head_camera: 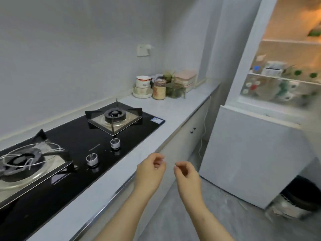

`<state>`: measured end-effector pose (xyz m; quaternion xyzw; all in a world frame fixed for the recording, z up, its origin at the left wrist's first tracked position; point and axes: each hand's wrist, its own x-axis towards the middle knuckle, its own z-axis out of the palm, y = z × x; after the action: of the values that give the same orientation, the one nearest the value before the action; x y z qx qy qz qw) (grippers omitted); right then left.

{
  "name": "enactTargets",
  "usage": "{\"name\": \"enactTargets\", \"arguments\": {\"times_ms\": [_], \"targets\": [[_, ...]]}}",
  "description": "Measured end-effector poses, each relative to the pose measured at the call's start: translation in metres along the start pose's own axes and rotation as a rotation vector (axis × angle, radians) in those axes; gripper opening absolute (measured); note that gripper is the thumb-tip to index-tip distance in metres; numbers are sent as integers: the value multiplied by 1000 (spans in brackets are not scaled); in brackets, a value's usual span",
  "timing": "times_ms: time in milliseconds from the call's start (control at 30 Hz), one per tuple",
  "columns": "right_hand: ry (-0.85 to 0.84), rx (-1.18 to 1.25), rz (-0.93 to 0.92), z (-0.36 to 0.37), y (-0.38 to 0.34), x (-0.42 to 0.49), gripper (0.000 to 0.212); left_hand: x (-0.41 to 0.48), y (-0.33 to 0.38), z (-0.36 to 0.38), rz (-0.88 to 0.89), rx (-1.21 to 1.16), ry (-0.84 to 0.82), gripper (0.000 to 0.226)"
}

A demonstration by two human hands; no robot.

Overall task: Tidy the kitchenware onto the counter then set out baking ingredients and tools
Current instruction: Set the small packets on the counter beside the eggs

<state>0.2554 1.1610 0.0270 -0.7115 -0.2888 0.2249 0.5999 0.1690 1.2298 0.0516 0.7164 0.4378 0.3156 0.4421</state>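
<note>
A black glass gas hob [83,145] is set into the left stretch of the pale grey, stone-look bench [173,108]. Its left burner [22,162] carries a thin wire ring rack on a steel drip tray. The right burner [114,115] sits bare under black cast pan supports. Two short metal knobs [92,160] stand near the hob's front edge.

At the far end of the bench, against the back wall, the kitchenware is gathered in a tight cluster, probably pushed back to leave the front strip free for working. It includes a stack of white ceramic bowls with a red pattern [142,86] and, just beside them, a clear jar of pale grains [159,90]. Next come green-tinted glass containers [174,89] and pink lidded plastic boxes [185,79], stacked.

The left hand [150,168] hovers over the front edge of the bench and the right hand [186,174] just off it, over the floor. Each grip is loose, the fingers lightly curled and holding nothing.

To the right a white fridge [257,153] stands with its upper door open. The lit glass shelves hold blurred packets and cartons I cannot identify. With the tidying apparently done, the empty hands and open fridge suggest the ingredients are about to be fetched. A dark round bin [302,193] sits on the floor by the fridge.
</note>
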Motion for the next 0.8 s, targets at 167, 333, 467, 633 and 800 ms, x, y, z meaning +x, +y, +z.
{"name": "enactTargets", "arguments": {"times_ms": [167, 333, 467, 633, 800], "targets": [[176, -25, -27, -109, 10, 40, 14, 17, 63, 104, 110, -31, -180, 15], [382, -101, -24, -223, 13, 59, 13, 27, 116, 205, 201, -92, -298, 12], [531, -132, -54, -296, 7, 69, 14, 31, 160, 278, 234, -138, -410, 11], [727, -203, -115, -364, -1, 107, 12, 51, 214, 351, 374, -143, -533, 13], [863, -189, -197, -410, -23, 163, 19, 97, 252, 403, 433, -187, -597, 14]]}}
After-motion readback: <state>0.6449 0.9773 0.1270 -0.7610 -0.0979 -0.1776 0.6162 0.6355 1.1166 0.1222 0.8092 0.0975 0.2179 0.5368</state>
